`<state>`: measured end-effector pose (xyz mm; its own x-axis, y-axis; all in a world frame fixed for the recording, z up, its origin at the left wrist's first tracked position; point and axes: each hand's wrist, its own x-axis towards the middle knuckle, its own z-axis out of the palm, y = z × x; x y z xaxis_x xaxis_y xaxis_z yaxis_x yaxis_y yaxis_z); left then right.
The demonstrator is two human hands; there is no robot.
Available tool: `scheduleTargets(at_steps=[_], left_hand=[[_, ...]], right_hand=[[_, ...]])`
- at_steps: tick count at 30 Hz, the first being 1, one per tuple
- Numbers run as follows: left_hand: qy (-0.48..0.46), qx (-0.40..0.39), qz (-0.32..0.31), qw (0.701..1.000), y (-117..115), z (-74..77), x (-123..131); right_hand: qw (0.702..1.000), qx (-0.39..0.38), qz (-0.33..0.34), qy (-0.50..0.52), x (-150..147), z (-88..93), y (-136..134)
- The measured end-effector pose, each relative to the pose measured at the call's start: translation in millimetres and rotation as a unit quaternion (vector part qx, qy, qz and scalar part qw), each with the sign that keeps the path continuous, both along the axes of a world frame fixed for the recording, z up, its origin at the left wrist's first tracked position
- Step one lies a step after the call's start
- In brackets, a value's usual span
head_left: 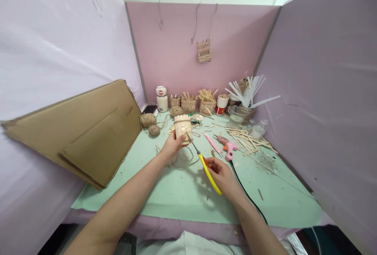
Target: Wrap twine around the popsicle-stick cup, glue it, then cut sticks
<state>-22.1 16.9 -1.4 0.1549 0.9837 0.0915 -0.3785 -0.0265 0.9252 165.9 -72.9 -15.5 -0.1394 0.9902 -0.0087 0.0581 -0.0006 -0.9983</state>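
My left hand (173, 145) is closed around the lower side of a small cup made of pale wooden sticks (183, 126), with twine round its upper part. The cup is held upright above the table, its front dotted with lighter pieces. In my right hand (220, 172) are long-nosed pliers (209, 175) with yellow and red handles. Their thin grey tip points up and left and reaches the front of the cup; whether it grips anything there is too small to tell. A loose loop of twine (184, 164) lies on the table below the cup.
A pink glue gun (230, 149) with a black cord and a pink craft knife (212, 144) lie right of the cup. Loose wooden sticks (247, 140) are further right. Twine balls (148, 120) and cardboard (97, 137) stand left. Stick-filled baskets (207, 106) line the back.
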Motion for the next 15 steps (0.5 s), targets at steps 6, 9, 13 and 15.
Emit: scheduleTargets(at_steps=[6,9,13,15], left_hand=[[0.008,-0.005,0.002,1.000,-1,0.2,0],[0.013,-0.009,0.006,1.000,0,-0.9,0],[0.012,-0.008,0.000,1.000,1,-2.1,-1],[0.010,-0.010,-0.002,1.000,1,-1.7,-1]], right_hand=[[0.999,0.029,0.004,-0.029,4,-11.1,2],[0.998,0.039,0.000,-0.045,6,-14.8,2],[0.997,0.047,-0.002,-0.055,7,-16.2,3],[0.998,0.045,0.001,-0.054,6,-17.1,3]])
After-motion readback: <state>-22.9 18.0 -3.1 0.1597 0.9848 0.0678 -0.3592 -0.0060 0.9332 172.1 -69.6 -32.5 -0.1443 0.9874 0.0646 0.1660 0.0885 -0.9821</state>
